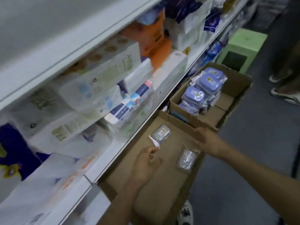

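Observation:
Two purple packets in clear wrap lie on the flat cardboard of the near box (167, 176). The far packet (162, 132) has a wrapper tail pointing towards me, and my left hand (146, 161) pinches that tail between thumb and forefinger. The near packet (186, 159) lies to the right. My right hand (204, 140) hovers just above its top corner, by the box's far wall, with its fingers stretched out to the left. Blur hides whether they touch the wrap.
A second open carton (233, 101) behind holds several stacked purple packets (201, 88). A white shelf edge (146, 120) runs along the left, packed with tissue and wipe packs. A green stool (243, 46) and another person's feet (284, 93) stand on the grey floor at right.

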A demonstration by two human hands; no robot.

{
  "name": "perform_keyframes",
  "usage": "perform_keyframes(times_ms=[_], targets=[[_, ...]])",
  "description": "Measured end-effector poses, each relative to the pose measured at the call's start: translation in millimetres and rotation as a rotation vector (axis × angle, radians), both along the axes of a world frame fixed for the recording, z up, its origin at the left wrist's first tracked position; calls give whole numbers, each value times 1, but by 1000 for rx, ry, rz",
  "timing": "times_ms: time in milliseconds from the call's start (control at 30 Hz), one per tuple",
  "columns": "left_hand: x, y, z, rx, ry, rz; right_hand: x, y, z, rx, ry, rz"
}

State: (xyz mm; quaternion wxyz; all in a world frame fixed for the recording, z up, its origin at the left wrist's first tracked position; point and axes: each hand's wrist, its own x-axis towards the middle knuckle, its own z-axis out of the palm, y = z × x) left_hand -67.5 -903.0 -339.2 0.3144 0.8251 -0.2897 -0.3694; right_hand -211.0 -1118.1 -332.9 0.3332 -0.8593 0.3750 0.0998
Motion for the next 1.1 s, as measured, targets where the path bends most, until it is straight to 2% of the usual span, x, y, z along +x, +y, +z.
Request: perform_keyframes(times_ms=[167,300,500,567,633,767,933,1000,1100], targets=[[7,-51,-117,159,106,61,-20,-34,-153,179,269,-16],[23,-80,-202,270,107,34,-21,-28,-245,296,374,-226],[59,-128,-305,306,-128,-64,-2,-14,-343,395,382,-470],[73,-147,-331,276,-257,-84,10,-8,-363,330,335,-500],[84,-166,-352,282,-370,-120,18,1,-375,164,316,-445],[92,-186,-381,479,-460,-177,31,16,-386,-72,261,-352],[92,-186,-394,597,-588,-215,29,15,-404,-68,213,-408],[90,-177,-391,575,-580,-210,27,12,-400,-27,175,-418],[82,-153,-376,489,-365,-117,23,11,-382,59,120,-459]])
